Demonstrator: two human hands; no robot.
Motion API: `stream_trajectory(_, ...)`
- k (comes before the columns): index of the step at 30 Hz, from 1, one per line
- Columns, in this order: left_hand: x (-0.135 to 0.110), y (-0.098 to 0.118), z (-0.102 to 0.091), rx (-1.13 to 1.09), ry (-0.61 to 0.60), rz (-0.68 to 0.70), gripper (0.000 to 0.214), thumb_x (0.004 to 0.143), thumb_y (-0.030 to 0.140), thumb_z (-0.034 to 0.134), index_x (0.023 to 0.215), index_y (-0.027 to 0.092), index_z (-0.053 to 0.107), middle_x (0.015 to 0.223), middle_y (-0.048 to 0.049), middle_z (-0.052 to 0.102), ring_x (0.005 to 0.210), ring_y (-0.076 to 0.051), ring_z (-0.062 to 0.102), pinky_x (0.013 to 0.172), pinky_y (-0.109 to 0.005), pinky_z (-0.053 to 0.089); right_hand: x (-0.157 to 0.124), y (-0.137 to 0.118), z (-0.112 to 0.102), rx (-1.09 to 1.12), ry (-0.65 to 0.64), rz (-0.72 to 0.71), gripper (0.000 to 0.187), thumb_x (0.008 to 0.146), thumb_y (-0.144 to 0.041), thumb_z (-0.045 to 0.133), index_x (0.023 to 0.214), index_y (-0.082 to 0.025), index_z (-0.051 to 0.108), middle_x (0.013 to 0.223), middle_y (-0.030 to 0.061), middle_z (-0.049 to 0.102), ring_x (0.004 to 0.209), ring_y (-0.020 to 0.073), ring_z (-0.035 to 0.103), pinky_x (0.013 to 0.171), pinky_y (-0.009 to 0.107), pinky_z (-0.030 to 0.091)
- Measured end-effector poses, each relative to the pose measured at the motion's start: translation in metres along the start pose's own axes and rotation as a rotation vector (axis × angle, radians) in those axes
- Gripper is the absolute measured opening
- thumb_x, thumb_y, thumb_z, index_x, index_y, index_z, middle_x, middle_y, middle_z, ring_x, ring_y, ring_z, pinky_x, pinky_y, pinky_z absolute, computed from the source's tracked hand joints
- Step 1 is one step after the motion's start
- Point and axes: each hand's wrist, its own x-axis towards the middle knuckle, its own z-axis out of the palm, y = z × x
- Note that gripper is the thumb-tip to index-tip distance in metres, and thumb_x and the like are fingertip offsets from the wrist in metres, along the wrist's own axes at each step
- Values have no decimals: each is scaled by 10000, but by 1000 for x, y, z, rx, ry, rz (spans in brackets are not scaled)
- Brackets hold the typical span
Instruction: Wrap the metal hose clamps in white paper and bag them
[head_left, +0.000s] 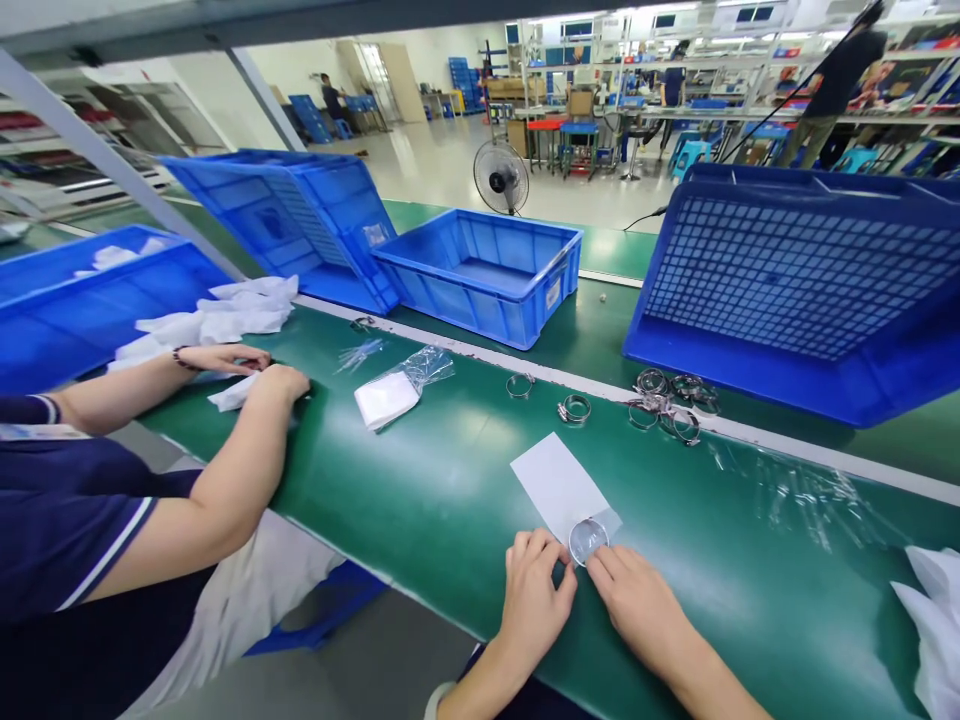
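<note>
A round metal hose clamp (571,546) stands at the near end of a flat white bag (559,480) on the green tabletop. Clear plastic shows inside the clamp's ring. My left hand (534,590) is closed, thumb and forefinger meeting at the ring's left edge. On the opposite edge, the fingers of my right hand (637,605) are pressed together and grip it. My right thumb is mostly hidden. Beyond the white bag lie two single hose clamps, one thin (519,386) and one thicker (574,409). A heap of hose clamps (660,400) is farther right.
Clear plastic pieces (810,490) lie right, near white bags (930,600). A co-worker's hands (255,370) work at left by a pile of white bags (225,315). A white packet (387,400) lies between us. Blue crates (480,300) line the back; one (795,290) stands tilted at right.
</note>
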Motion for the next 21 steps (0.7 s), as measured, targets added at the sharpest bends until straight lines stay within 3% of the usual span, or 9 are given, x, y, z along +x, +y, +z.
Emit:
stream_trajectory(3, 1, -2, -1, -37, -17, -10, 110, 822, 129, 491, 760, 195, 553, 873, -29, 591, 900, -212, 493, 788, -371, 363, 6, 2, 3, 26, -12, 68, 284, 829, -26, 465, 1056, -172, 554, 995, 83, 651, 787, 229, 638, 671, 355, 536)
stream_trajectory(6, 1, -4, -5, -78, -27, -20, 109, 824, 131, 484, 754, 193, 539, 863, -25, 582, 895, -206, 494, 791, -365, 370, 10, 9, 1, 140, 30, 150, 336, 899, -99, 422, 1221, -176, 480, 1291, 132, 546, 991, 226, 642, 772, 343, 569)
stream_trajectory(11, 2, -6, -7, -71, 49, -45, 35, 843, 202, 521, 822, 195, 547, 958, -40, 567, 967, -224, 486, 826, -378, 377, 9, 28, 2, 246, 146, 306, 337, 937, -240, 443, 1270, -188, 442, 1287, 138, 519, 1136, 241, 572, 907, 387, 549)
stream_trajectory(15, 6, -4, -4, -57, 90, -70, 58, 837, 243, 557, 826, 187, 551, 1020, -54, 546, 1025, -242, 469, 848, -389, 372, 12, 39, 15, 195, 219, 439, 290, 924, -298, 482, 1177, -159, 514, 1221, 161, 540, 1095, 290, 554, 892, 473, 538)
stream_trajectory(18, 11, -1, 0, -64, 101, -89, 49, 825, 209, 560, 784, 184, 563, 1027, -53, 552, 1030, -242, 468, 849, -387, 364, 18, 41, 22, 215, 192, 475, 178, 924, -296, 474, 964, -165, 589, 1143, 148, 560, 1020, 283, 557, 860, 476, 532)
stream_trajectory(21, 16, 1, 1, -91, 104, -105, 99, 820, 152, 523, 751, 187, 584, 1007, -45, 572, 1008, -235, 478, 835, -377, 356, 25, 37, 18, 275, 144, 509, 218, 930, -284, 450, 785, -180, 576, 1082, 124, 568, 970, 256, 554, 845, 446, 521)
